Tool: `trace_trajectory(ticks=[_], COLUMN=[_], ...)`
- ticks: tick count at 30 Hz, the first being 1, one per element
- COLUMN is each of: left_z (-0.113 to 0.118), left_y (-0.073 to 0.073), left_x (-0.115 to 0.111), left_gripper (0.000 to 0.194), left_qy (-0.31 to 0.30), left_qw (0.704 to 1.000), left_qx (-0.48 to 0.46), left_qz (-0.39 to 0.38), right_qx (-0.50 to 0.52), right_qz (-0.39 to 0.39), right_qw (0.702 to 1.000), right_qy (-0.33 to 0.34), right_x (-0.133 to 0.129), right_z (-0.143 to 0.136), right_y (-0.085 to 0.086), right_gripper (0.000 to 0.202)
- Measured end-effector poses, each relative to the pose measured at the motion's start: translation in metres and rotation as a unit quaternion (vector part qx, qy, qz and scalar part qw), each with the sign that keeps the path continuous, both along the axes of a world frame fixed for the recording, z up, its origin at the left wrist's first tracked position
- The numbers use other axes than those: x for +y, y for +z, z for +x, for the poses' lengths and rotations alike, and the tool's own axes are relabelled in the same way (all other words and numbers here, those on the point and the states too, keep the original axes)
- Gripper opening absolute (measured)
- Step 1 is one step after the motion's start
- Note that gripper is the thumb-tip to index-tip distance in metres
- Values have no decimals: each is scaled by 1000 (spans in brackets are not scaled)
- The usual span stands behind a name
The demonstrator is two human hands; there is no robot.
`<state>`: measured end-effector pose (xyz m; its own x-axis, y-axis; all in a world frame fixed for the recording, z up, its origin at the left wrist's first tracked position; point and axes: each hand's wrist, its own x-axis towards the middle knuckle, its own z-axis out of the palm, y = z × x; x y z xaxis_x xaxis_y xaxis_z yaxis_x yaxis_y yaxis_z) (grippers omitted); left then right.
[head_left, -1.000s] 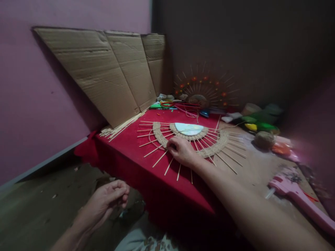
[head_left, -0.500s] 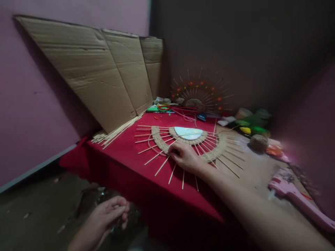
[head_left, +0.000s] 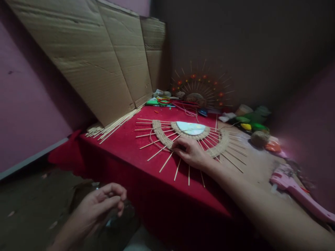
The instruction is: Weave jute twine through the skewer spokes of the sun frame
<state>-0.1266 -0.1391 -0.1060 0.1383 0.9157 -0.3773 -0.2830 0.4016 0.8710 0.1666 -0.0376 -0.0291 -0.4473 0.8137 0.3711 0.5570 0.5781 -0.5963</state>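
Note:
A half-round sunburst of thin wooden sticks point(head_left: 166, 162) lies on the red cloth, with a woven jute twine band point(head_left: 160, 132) curving around it. At its centre is a pale blue half-disc point(head_left: 190, 128) edged with twine weaving. My right hand point(head_left: 190, 150) rests over the lower left of the band, its fingers pinched on the jute twine; the fingertips are partly hidden. A loose loop of twine point(head_left: 151, 138) runs left from those fingers. Off the table's front edge, my left hand point(head_left: 104, 204) hangs with loosely curled fingers, and nothing shows in it.
Loose sticks point(head_left: 115, 126) lie beside a leaning cardboard sheet point(head_left: 115, 62). A finished sunburst with orange flowers point(head_left: 196, 82) stands at the back. At right are a twine ball point(head_left: 259, 138), coloured packets point(head_left: 246, 127) and a pink glue gun point(head_left: 293, 190). Scissors point(head_left: 164, 101) lie at the back.
The view has tilted and shifted slightly, so the table sits higher in the picture. My right hand stays at the same part of the band; my left hand remains low, slightly raised.

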Motion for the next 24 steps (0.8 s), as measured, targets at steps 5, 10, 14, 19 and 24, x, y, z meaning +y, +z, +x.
trace_trajectory(ticks=[5, 10, 14, 19, 24], left_z=[6, 8, 12, 19, 28], left_y=[15, 30, 36, 58, 96], left_x=[2, 7, 10, 18, 55], left_gripper=[31, 39, 36, 28, 28], left_qy=[29, 15, 6, 45, 43], left_qw=[997, 988, 985, 972, 891], left_qx=[-16, -22, -24, 54, 245], left_qz=[65, 150, 172, 226, 380], right_qx=[-9, -14, -12, -11, -1], right_qz=[5, 9, 20, 14, -10], right_qw=[1000, 1000, 1000, 1000, 1000], right_qy=[-5, -7, -6, -7, -10], right_x=[-1, 1, 2, 1, -2], right_z=[1, 2, 1, 0, 0], right_y=[2, 1, 0, 0, 3], right_gripper=[15, 15, 13, 12, 16])
